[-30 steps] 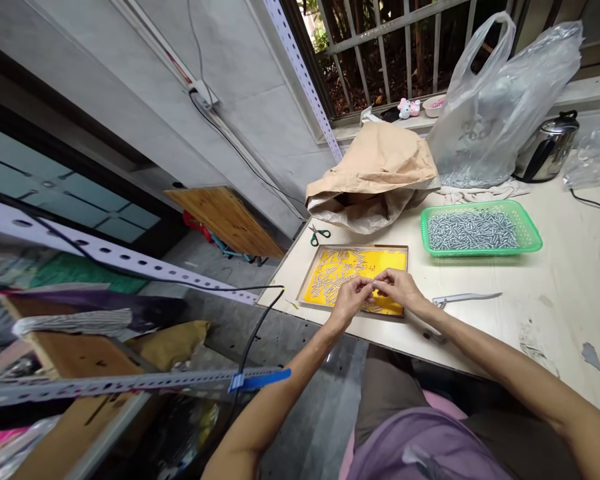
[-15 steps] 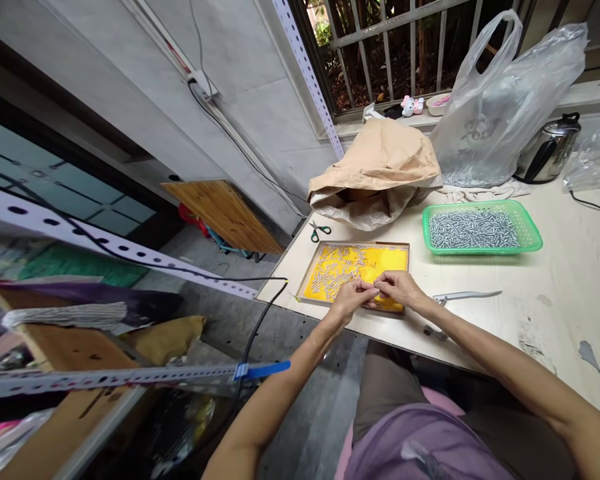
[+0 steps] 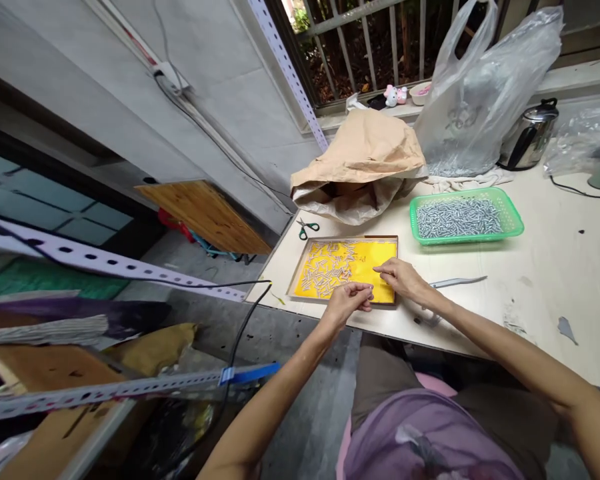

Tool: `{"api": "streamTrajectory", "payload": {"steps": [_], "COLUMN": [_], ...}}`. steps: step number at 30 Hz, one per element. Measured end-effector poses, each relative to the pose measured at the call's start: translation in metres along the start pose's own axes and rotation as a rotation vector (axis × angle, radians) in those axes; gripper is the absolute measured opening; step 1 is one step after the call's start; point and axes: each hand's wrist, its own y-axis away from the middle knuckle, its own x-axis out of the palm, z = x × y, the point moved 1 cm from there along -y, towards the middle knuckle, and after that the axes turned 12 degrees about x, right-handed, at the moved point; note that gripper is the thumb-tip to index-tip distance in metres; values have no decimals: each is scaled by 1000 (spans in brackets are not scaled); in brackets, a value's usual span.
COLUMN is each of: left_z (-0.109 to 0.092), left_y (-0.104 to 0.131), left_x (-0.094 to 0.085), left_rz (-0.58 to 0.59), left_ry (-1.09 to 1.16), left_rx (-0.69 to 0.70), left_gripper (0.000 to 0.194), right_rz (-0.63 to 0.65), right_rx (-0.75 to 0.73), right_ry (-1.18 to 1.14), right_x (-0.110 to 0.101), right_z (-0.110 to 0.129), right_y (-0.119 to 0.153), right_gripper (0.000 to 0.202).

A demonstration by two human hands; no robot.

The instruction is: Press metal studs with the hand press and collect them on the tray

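A shallow tray (image 3: 341, 299) with a yellow lining holds many small silvery metal pins, mostly over its left half. Above its front edge is my left hand (image 3: 347, 305), thumb and fingertips pinched together; whatever lies between them is too small to name. My right hand (image 3: 403, 279) hovers at the tray's right side, its fingers closed and pointing left, a short way from my left fingertips. What it pinches, if anything, cannot be made out. Beyond it stands a green plastic basket (image 3: 515, 225) filled with similar metal pieces. Grey-handled pliers (image 3: 457, 282) lie beside my right wrist, partly hidden.
Green-handled scissors (image 3: 309, 229) lie behind the tray. A brown paper sack (image 3: 365, 150) lies open at the back, beside a clear plastic bag (image 3: 480, 113) and a metal kettle (image 3: 530, 137). A black cable (image 3: 245, 333) hangs by the table's left edge.
My hands, which met at the fingertips, are now apart. The right hand has moved up and away from the left. The whole view has shifted slightly.
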Motion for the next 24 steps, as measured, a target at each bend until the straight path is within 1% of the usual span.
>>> {"api": "streamTrajectory", "payload": {"steps": [3,5,6,9,11,13,16,18,20,24], "left_z": [6,10,12,16,18,19,21,22,25,30], "left_y": [10,14,15,13,11,10,9,8,5,-1], "left_x": [24,41,49,72,84,93,102,104,105,104], "left_rz": [56,92,111,161,179,200,225,222,229,269], "left_ry": [-39,-81,-109,-217,-303,-385,-491,-559,-593,-577], "left_rx": [28,45,55,86,99,93,37,-20,-71,-151], "left_gripper": [36,33,31,27,27,25,16,11,10,12], "right_rz": [-34,-45,-54,-59,-46,-36,-7,8,-2,-35], "right_rx": [-89,-78,-47,83,149,198,260,274,261,226], "right_ry": [179,302,389,657,760,799,789,765,744,708], "right_x": [-31,-50,-56,-65,-65,-63,-61,-60,-60,-57], "right_z": [-4,-12,-18,-39,-52,-59,-64,-66,-70,-79], "right_y": [37,70,87,132,150,158,160,160,161,166], "right_gripper": [28,28,26,17,13,10,14,15,16,17]}}
